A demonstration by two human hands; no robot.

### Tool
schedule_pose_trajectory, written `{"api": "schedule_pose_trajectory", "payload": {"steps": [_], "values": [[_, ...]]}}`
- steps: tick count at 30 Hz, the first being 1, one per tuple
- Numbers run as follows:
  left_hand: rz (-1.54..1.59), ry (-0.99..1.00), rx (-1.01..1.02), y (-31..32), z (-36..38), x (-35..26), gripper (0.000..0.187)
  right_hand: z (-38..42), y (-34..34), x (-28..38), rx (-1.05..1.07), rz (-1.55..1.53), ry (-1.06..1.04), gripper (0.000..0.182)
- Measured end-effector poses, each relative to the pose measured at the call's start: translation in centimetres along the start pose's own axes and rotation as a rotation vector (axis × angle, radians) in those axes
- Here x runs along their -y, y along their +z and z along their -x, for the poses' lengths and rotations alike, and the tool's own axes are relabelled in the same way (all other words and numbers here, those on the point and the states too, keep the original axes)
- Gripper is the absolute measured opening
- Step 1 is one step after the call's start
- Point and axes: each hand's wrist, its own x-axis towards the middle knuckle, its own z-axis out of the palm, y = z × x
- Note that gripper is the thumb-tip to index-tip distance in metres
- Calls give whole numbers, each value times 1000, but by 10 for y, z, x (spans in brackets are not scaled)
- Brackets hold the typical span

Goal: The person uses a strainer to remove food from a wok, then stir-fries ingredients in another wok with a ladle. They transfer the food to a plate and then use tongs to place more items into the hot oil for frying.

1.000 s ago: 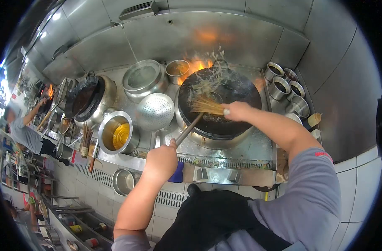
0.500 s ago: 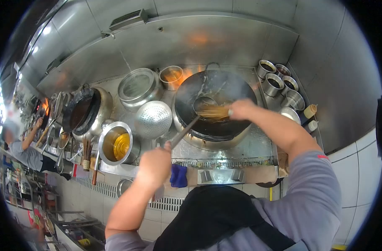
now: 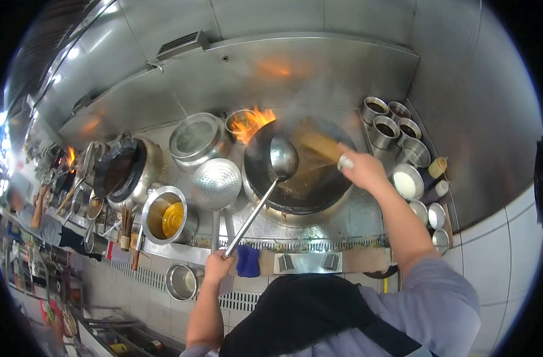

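My left hand (image 3: 218,265) is closed round the end of a long-handled ladle (image 3: 284,159). The ladle's bowl hangs over the left part of a large black wok (image 3: 271,193). In my right hand (image 3: 364,170) is a bamboo wok brush (image 3: 319,144), its bristles smeared by motion and pointing into the wok's far side. Some brownish liquid (image 3: 307,183) shows in the bottom of the wok, and thin steam hangs over it. Flames (image 3: 253,123) rise at the wok's far left edge.
Left of the wok are a perforated strainer (image 3: 217,183), a lidded pot (image 3: 195,138) and a pot of yellow oil (image 3: 172,219). Seasoning pots (image 3: 386,132) line the right side. A blue cloth (image 3: 247,262) lies at the front edge. Another person (image 3: 36,217) stands far left.
The ladle has lifted off the brush and swung left, its handle end drawn down toward me. My right hand has shifted right with the brush, and the flames have grown.
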Motion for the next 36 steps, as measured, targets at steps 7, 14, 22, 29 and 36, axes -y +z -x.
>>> {"api": "schedule_pose_trajectory", "payload": {"steps": [7,14,22,29,36], "values": [[218,-15,-21,23,25,-32,26,-21,0,-9,63,225,-177,65],[655,-173,194,29,45,-64,19,-8,27,8,-215,-325,-130,66],[404,-37,-489,-11,63,-100,26,3,-32,31,141,212,-379,57],[225,-200,-356,3,86,-67,36,-124,124,91,107,-17,-179,33],[49,-255,-316,23,109,-27,33,-47,29,86,529,550,-549,24]]}}
